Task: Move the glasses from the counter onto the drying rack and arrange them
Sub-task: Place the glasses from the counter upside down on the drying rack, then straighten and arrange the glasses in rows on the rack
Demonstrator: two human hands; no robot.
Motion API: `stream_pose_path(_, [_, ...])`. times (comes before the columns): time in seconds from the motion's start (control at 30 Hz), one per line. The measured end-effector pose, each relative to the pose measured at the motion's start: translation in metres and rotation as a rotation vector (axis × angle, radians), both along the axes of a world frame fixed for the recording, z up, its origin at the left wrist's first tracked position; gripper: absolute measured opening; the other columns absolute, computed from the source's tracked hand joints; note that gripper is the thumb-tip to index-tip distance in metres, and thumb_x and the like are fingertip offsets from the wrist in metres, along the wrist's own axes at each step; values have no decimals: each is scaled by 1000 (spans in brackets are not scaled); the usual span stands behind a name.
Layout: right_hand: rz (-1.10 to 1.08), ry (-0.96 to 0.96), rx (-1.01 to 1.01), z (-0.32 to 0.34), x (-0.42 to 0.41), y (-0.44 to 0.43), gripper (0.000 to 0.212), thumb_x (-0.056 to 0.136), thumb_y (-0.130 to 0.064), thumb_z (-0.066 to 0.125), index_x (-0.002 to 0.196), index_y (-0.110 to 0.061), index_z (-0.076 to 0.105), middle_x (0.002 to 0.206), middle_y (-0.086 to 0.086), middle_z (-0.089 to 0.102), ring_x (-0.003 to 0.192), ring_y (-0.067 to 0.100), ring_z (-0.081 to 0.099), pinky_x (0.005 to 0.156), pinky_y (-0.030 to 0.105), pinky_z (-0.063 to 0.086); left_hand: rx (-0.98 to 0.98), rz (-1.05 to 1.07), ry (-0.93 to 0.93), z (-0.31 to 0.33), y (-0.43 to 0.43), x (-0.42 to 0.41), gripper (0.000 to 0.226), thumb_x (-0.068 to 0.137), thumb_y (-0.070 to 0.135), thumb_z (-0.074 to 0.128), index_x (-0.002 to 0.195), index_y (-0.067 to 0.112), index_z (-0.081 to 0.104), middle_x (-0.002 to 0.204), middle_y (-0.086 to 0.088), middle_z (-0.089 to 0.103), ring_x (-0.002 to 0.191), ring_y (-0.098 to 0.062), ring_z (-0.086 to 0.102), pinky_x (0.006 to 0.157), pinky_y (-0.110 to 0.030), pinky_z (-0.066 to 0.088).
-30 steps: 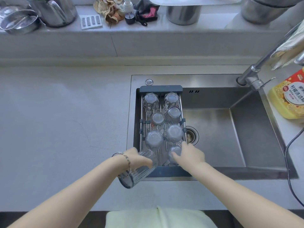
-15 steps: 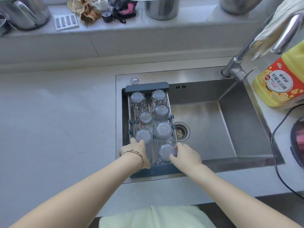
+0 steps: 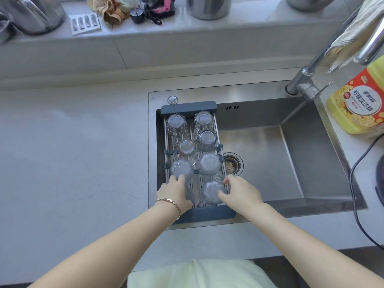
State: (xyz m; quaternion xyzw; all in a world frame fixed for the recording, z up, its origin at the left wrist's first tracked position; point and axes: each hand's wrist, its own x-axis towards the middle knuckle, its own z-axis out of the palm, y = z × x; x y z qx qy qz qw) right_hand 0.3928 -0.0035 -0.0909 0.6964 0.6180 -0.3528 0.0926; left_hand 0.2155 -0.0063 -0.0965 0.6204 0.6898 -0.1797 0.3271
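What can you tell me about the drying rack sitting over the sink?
The drying rack is a long narrow frame with dark blue-grey plastic end bars and thin metal rails between them, joined midway by small dark clips. It spans the left part of the steel sink, front to back. Clear glasses stand upside down on it in two rows. The left hand reaches into its near left corner; the right hand touches the nearest right glass.

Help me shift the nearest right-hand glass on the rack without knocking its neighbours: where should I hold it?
Grip the nearest right-hand glass round its side wall just below the upturned base, coming from above on the sink side. It stands mouth down, so the rim is out of reach, and another glass crowds its far side.
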Motion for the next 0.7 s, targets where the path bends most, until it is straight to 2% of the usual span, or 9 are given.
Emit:
stream_pose_path(0.2, [12, 4, 22, 4, 1, 5, 39, 85, -39, 50, 119, -20, 50, 119, 2, 55, 107, 24, 57, 84, 31, 44, 70, -91, 93, -8, -5, 5, 58, 80, 36, 66, 123, 11, 37, 129, -13, 38, 112, -34, 46, 86, -37, 50])
stream_pose_path(0.3, [23, 10, 27, 4, -1, 8, 40, 85, -38, 50, 121, -19, 49, 120, 2, 54, 106, 24, 57, 84, 31, 43, 78, -131, 83, -8, -7, 3, 54, 84, 47, 55, 125, 16, 39, 130, -11, 38, 114, -33, 44, 85, -36, 48])
stream_pose_path(0.4, [40, 20, 37, 6, -4, 15, 38, 86, -37, 51, 119, -19, 50, 118, 3, 53, 105, 24, 56, 84, 31, 44, 131, -53, 39, 1, -3, -5, 50, 87, 54, 42, 123, 20, 42, 124, -9, 45, 111, -30, 48, 83, -37, 47])
stream_pose_path(0.53, [27, 75, 118, 14, -11, 44, 34, 86, -34, 52, 117, -19, 52, 120, 2, 54, 106, 21, 56, 84, 31, 43, 283, 140, -134, 23, 39, -24, 39, 86, 32, 49, 122, 18, 46, 123, -8, 49, 99, -29, 57, 82, -39, 52])
stream_pose_path(0.63, [-20, 145, 275, 25, -21, 84, 35, 88, -27, 54, 121, -16, 53, 123, 4, 53, 108, 22, 55, 84, 29, 41, 381, 284, -257, 37, 87, -37, 42, 85, 19, 53, 126, 14, 46, 129, -8, 48, 106, -29, 56, 89, -40, 51])
stream_pose_path(0.7, [-56, 171, 355, 29, -29, 115, 39, 87, -22, 54, 125, -13, 51, 128, 7, 50, 113, 25, 53, 90, 32, 41, 417, 279, -262, 41, 114, -42, 44, 84, 14, 55, 127, 12, 45, 131, -9, 48, 112, -29, 54, 93, -40, 49])
